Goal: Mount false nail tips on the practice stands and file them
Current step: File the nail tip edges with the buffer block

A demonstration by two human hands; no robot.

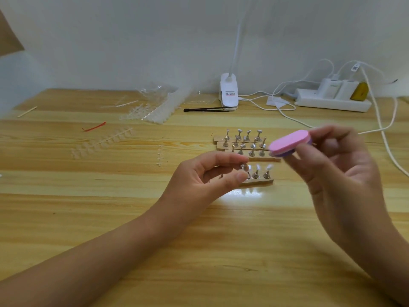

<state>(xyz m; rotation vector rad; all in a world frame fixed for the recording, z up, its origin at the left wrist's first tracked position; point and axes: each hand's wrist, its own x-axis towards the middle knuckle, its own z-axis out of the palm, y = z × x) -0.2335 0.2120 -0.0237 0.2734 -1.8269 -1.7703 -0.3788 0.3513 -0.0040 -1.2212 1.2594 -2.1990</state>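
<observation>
My left hand [204,173] pinches one small metal practice stand [310,167] between thumb and forefinger, just above the nearest wooden strip [259,182]. That strip carries metal stands [261,173] with clear nail tips on top. My right hand [336,165] holds a pink and purple nail file block [290,143] up at the right of the stands. Three more wooden strips of bare metal stands [243,141] lie side by side behind the near one. Clear nail tips on sprues [101,142] lie on the table [110,218] at the left.
A heap of clear tip sprues and plastic bags [155,107] lies at the back. A white clip lamp [229,93], black tweezers [205,109], a white power strip [332,98] with trailing cables, a red strip [94,127] and a wooden stick [27,111] sit along the far side.
</observation>
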